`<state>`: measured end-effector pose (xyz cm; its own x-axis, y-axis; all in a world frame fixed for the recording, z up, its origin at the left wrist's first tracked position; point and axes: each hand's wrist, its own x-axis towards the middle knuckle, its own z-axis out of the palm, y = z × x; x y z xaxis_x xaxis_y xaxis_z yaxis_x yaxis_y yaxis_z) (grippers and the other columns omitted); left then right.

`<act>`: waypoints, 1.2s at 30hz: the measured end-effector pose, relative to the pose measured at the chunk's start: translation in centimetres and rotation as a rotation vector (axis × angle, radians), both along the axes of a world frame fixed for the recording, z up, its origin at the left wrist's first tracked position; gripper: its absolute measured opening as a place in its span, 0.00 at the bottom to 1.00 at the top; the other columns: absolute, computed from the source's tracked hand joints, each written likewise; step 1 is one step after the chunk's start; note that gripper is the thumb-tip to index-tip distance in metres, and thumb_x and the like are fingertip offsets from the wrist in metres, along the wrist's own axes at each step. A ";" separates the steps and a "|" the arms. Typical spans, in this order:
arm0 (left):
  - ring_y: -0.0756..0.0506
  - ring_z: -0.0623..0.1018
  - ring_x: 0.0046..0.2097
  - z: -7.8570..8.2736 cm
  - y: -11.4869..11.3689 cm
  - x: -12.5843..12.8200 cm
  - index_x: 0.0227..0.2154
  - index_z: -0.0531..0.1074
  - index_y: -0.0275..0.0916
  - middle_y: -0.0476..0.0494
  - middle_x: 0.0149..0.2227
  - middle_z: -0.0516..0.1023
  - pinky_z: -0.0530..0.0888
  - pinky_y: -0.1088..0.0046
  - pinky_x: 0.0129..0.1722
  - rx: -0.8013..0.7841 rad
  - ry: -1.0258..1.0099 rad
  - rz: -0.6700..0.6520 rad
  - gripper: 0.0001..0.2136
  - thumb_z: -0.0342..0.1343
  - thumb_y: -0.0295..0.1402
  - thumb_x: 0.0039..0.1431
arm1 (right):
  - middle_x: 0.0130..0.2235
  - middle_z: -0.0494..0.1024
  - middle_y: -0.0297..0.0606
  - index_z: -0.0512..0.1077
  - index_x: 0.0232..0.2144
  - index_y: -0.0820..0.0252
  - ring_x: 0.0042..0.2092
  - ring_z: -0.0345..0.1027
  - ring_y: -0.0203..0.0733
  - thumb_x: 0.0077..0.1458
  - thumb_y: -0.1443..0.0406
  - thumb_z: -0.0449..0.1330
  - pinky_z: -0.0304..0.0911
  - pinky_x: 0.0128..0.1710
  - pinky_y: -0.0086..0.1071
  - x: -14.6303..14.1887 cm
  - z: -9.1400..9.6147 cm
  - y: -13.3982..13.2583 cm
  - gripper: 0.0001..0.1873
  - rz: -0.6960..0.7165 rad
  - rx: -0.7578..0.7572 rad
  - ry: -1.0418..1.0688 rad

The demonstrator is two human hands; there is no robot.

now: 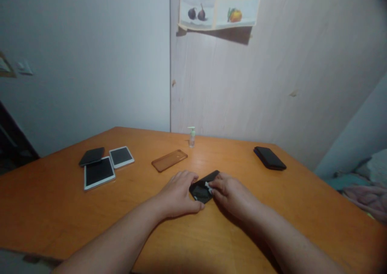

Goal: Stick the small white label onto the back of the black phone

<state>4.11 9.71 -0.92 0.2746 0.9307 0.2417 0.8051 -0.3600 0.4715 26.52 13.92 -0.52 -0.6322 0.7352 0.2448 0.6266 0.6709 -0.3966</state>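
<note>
A black smartphone (200, 192) lies flat on the wooden table in front of me. My left hand (181, 195) grips its left end, with the thumb at the near edge and the fingers at the far edge. Pinched in the fingers of my right hand (231, 191) is a small white wipe (208, 186), pressed onto the phone's dark screen. The right hand covers part of the phone's right end. Just beyond the phone lies a brownish see-through phone case (169, 160).
A small clear pump bottle (192, 138) stands near the table's (187, 241) back edge. On the left are two white-framed tablets (99, 173) (121, 156) and a dark flat item (92, 156) overlapping one. A black folded case or wallet (269, 158) lies at right.
</note>
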 end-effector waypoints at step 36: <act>0.32 0.69 0.60 -1.6 0.6 0.3 0.62 0.58 0.38 0.34 0.58 0.69 0.66 0.55 0.60 0.000 -0.232 0.005 0.43 0.65 0.34 0.39 | 0.57 0.75 0.39 0.73 0.55 0.52 0.56 0.66 0.47 0.64 0.67 0.52 0.60 0.56 0.41 -2.3 0.0 -1.4 0.20 0.090 0.076 -0.069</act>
